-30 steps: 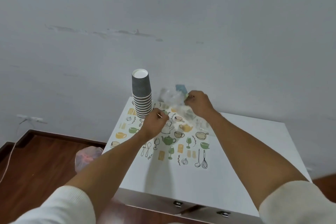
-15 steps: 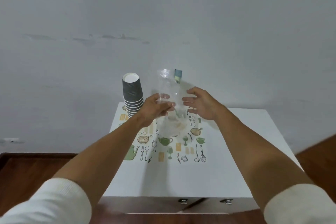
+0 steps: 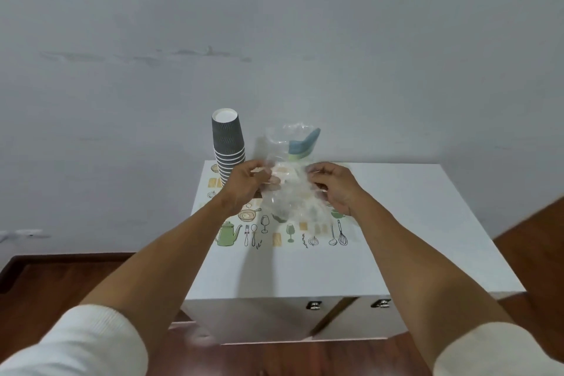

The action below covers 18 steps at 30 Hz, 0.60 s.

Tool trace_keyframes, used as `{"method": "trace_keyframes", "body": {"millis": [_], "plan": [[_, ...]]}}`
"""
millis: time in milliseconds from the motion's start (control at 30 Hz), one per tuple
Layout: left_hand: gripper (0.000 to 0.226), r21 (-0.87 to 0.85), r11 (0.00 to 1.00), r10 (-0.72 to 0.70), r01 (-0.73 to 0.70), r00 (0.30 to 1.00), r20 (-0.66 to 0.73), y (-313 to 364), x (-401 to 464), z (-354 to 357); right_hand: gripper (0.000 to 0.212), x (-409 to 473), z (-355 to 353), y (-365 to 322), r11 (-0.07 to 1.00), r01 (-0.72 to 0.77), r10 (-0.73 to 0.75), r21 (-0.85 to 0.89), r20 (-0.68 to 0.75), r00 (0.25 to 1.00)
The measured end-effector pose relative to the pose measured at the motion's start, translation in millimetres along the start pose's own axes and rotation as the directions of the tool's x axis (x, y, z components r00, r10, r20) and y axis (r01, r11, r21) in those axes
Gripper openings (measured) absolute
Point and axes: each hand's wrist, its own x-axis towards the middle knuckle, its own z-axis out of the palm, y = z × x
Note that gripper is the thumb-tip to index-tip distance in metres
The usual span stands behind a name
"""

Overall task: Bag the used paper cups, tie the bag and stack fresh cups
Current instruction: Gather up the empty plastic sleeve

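A clear plastic bag (image 3: 290,192) with a blue and green label near its top is held upright above the white table (image 3: 396,223). My left hand (image 3: 247,183) pinches its left side and my right hand (image 3: 334,186) pinches its right side at about mid-height. The bag's lower part hangs crumpled between my hands. To the left of the bag, a stack of dark grey ribbed paper cups (image 3: 229,146) stands upside down at the table's far left corner, just behind my left hand.
The table top carries a printed pattern of kitchen items (image 3: 283,229). Two metal latches (image 3: 314,305) sit on the table's front face. A grey wall rises right behind the table. Wooden floor lies on both sides.
My right hand, open beside the bag half a second ago, has closed on its right side. Both hands now hold the bag lower and closer to the table.
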Motion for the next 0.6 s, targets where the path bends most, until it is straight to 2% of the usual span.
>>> {"method": "trace_keyframes", "body": {"millis": [67,133,233,333,367,433,467,533,600], "plan": [[0.037,-0.012,1.000,-0.021,0.021,0.999,0.027,1,-16,-1,0.021,-13,2,2,1.000,0.011,-0.011,0.013,0.010,1.000],[0.033,-0.061,0.996,-0.056,0.060,0.997,0.052,0,-34,0,0.023,-27,10,6,0.999,-0.001,0.000,0.046,0.023,1.000],[0.030,-0.284,0.949,-0.133,0.138,0.990,0.035,-6,-58,1,0.026,-44,23,18,0.991,-0.004,0.002,0.137,0.019,1.000],[0.038,-0.456,0.851,-0.283,0.262,0.959,0.023,-20,-89,-11,0.033,-59,37,36,0.995,0.004,-0.005,0.104,0.008,1.000],[0.049,-0.441,0.831,-0.346,0.339,0.936,0.068,-26,-100,-17,0.035,-65,43,43,0.995,0.005,-0.006,0.096,0.013,1.000],[0.084,-0.335,0.817,-0.441,0.469,0.883,0.163,-36,-122,-26,0.033,-77,58,55,0.999,0.031,-0.032,0.035,0.033,0.999],[0.091,-0.280,0.816,-0.464,0.505,0.862,0.204,-39,-133,-30,0.031,-84,66,59,0.998,0.061,-0.061,-0.003,0.041,0.997],[0.082,-0.234,0.825,-0.461,0.514,0.853,0.246,-44,-150,-39,0.030,-94,81,65,0.992,0.121,-0.119,-0.043,0.047,0.992],[0.065,-0.251,0.836,-0.439,0.488,0.869,0.228,-47,-165,-51,0.027,-98,95,68,0.992,0.114,-0.112,-0.046,0.025,0.993]]}}
